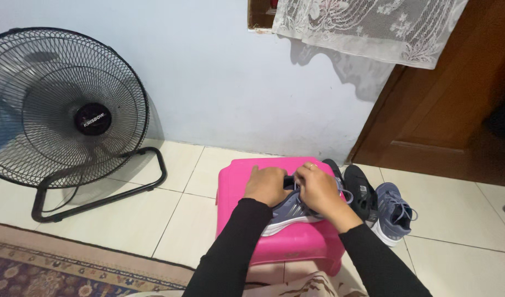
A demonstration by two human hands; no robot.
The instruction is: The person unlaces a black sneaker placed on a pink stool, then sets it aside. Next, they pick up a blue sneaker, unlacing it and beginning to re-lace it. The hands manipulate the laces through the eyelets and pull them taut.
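Nearest the camera, two black sleeves ran forward to the hands, which met over a grey-blue sneaker [288,212] lying on a pink plastic stool [238,184]. The shoe's long axis ran roughly left to right across the stool, its white sole facing the stool's near edge and its top turned toward the fingers. The left hand [268,185] lay curled over the shoe's upper, fingers bent down onto it in a hold. The right hand [318,190], a ring on one finger, touched the left hand's fingertips above the lace area, its fingers pinched together on what looked like the laces, though the grip itself was partly hidden. Both hands were equally close to the shoe.

The stool's left part and far-left corner lay bare. Just beside its right edge, on the tiled floor, stood a black shoe [361,192] and the matching grey-blue sneaker [394,212]. Farther left stood a black floor fan [71,118] against the pale wall, well apart from the stool.
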